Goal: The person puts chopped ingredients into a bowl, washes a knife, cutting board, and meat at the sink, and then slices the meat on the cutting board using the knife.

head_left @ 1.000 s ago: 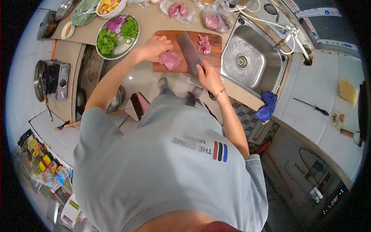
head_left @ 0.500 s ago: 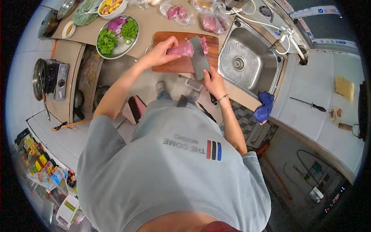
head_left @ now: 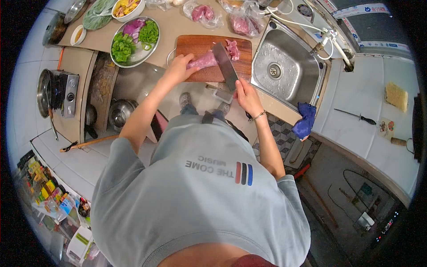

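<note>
A long piece of raw meat (head_left: pixel 203 61) lies on the wooden cutting board (head_left: pixel 191 43). My left hand (head_left: pixel 179 69) grips its left end, fingers curled over the top. My right hand (head_left: pixel 247 95) is closed round the handle of a cleaver (head_left: pixel 226 66); the handle itself is mostly hidden by the fingers. The broad blade slants across the board at the right end of the meat. Just right of the blade, small cut pieces of meat (head_left: pixel 232 50) lie in a loose pile on the board.
A metal plate of chopped greens and purple onion (head_left: pixel 149 53) stands left of the board. The steel sink (head_left: pixel 284 89) is on the right, a blue cloth (head_left: pixel 305 120) over its corner. Bagged meat (head_left: pixel 242 26) lies behind the board. A thin sharpening rod (head_left: pixel 353 115) rests further right.
The meat has come down onto the board, my left hand lowering with it. The cleaver has shifted slightly left, and the cut pieces beside it show more fully.
</note>
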Available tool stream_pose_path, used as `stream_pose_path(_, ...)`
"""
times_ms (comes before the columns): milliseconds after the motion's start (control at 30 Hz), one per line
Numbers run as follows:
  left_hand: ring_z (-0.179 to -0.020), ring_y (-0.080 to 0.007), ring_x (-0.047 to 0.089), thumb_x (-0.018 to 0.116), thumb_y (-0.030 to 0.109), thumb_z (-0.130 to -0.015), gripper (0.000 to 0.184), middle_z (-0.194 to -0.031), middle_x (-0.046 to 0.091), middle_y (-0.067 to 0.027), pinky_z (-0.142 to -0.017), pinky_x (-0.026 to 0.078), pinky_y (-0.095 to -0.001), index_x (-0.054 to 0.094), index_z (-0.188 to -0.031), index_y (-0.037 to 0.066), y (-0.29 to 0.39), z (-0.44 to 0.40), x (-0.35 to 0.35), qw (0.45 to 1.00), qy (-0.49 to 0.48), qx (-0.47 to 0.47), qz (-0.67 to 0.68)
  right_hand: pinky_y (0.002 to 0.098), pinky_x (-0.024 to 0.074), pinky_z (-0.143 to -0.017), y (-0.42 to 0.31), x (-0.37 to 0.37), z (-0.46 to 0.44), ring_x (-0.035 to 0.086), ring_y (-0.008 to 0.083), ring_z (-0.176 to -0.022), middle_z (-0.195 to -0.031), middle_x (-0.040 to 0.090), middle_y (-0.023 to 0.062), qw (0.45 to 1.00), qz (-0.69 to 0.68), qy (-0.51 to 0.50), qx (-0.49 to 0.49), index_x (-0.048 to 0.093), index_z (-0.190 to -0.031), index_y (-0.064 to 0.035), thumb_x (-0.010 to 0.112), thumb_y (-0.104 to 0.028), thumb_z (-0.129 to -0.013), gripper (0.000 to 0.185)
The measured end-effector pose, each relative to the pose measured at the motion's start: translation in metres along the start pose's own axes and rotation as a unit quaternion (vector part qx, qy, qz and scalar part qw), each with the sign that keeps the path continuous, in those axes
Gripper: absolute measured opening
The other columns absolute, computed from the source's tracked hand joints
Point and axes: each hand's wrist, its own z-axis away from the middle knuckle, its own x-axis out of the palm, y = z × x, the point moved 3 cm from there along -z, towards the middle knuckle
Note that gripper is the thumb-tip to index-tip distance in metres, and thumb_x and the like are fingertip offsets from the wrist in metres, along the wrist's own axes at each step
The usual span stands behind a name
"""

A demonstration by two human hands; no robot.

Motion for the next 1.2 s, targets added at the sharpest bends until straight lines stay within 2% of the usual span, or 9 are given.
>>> stream_pose_path(67,-0.091,-0.0328,0.057,0.072,0.020,-0.076,0.031,-0.098,0.059,-0.0133,-0.077,0.047,-0.0407,0.059,-0.099,0.004,0.007,0.001,-0.001,0.996,-0.005,-0.047,-0.070,0.0484,0.0467,-0.065,-0.002,0.000,0.003,0.061,0.0425,-0.074,-0.076,0.061,0.0249,0.999,0.019,0.030,-0.033,0.055,-0.114,-0.0071,0.045,-0.026,-0.095,0.029)
stream_pose_path(133,-0.092,-0.0337,0.056,0.071,0.016,-0.075,0.029,-0.099,0.059,-0.0131,-0.079,0.046,-0.0401,0.061,-0.099,0.003,0.020,-0.002,0.002,0.980,0.155,0.099,-0.075,0.0491,0.0475,-0.063,-0.014,-0.002,0.010,0.061,0.0419,-0.073,-0.076,0.062,0.0252,0.984,0.111,0.092,-0.103,0.055,-0.121,-0.0111,0.047,-0.025,-0.095,0.030)
stream_pose_path(167,-0.092,-0.0337,0.056,0.071,0.016,-0.075,0.029,-0.099,0.059,-0.0131,-0.079,0.046,-0.0401,0.061,-0.099,0.003,0.024,-0.005,0.009,0.980,0.156,0.097,-0.075,0.0491,0.0475,-0.063,-0.015,-0.001,0.012,0.061,0.0419,-0.073,-0.076,0.062,0.0252,0.984,0.112,0.090,-0.104,0.055,-0.121,-0.0111,0.047,-0.025,-0.095,0.030)
stream_pose_path(233,-0.095,-0.0337,0.055,0.069,0.010,-0.074,0.027,-0.099,0.059,-0.0133,-0.082,0.045,-0.0399,0.061,-0.099,0.001,0.031,-0.009,0.021,0.968,0.223,0.100,0.058,0.0497,0.0482,-0.061,-0.019,0.000,0.017,0.061,0.0422,-0.071,-0.077,0.062,0.0245,0.979,0.139,0.105,-0.104,0.052,-0.127,-0.0150,0.049,-0.022,-0.094,0.034)
stream_pose_path(267,-0.093,-0.0334,0.054,0.066,0.007,-0.075,0.025,-0.098,0.057,-0.0122,-0.080,0.047,-0.0416,0.062,-0.099,0.002,0.033,-0.010,0.028,0.963,0.243,0.101,0.061,0.0497,0.0482,-0.061,-0.023,0.001,0.020,0.061,0.0422,-0.071,-0.077,0.062,0.0245,0.979,0.140,0.105,-0.104,0.052,-0.127,-0.0150,0.049,-0.022,-0.094,0.034)
stream_pose_path(433,-0.095,-0.0319,0.055,0.063,0.002,-0.069,0.031,-0.099,0.058,-0.0126,-0.080,0.048,-0.0402,0.061,-0.100,0.002,0.029,-0.004,0.048,0.966,0.237,0.105,-0.006,0.0487,0.0499,-0.059,-0.047,-0.001,0.036,0.062,0.0398,-0.064,-0.079,0.063,0.0221,0.952,0.280,0.050,-0.114,0.047,-0.132,-0.0164,0.051,-0.021,-0.092,0.041)
stream_pose_path(600,-0.104,-0.0268,0.055,0.066,0.005,-0.063,0.037,-0.108,0.059,-0.0094,-0.083,0.049,-0.0369,0.062,-0.099,0.005,0.018,-0.001,0.062,0.954,0.233,0.158,-0.099,0.0478,0.0500,-0.055,-0.040,0.002,0.042,0.061,0.0395,-0.059,-0.074,0.061,0.0230,0.944,0.303,0.046,-0.127,0.046,-0.132,-0.0133,0.052,-0.018,-0.091,0.042)
stream_pose_path(833,-0.106,-0.0260,0.054,0.067,0.006,-0.063,0.034,-0.110,0.059,-0.0095,-0.084,0.049,-0.0371,0.063,-0.096,0.003,0.016,-0.001,0.065,0.952,0.234,0.159,-0.118,0.0460,0.0516,-0.052,-0.026,0.013,0.034,0.062,0.0371,-0.056,-0.072,0.062,0.0220,0.923,0.359,0.009,-0.141,0.038,-0.136,-0.0049,0.053,-0.013,-0.085,0.054)
stream_pose_path(1200,-0.103,-0.0270,0.055,0.067,0.006,-0.062,0.030,-0.108,0.059,-0.0092,-0.078,0.050,-0.0370,0.063,-0.091,0.005,0.023,-0.001,0.057,0.953,0.236,0.160,-0.106,0.0490,0.0520,-0.055,-0.035,0.024,0.004,0.064,0.0403,-0.061,-0.079,0.063,0.0254,0.923,0.362,-0.023,-0.126,0.033,-0.138,-0.0022,0.052,-0.008,-0.081,0.060)
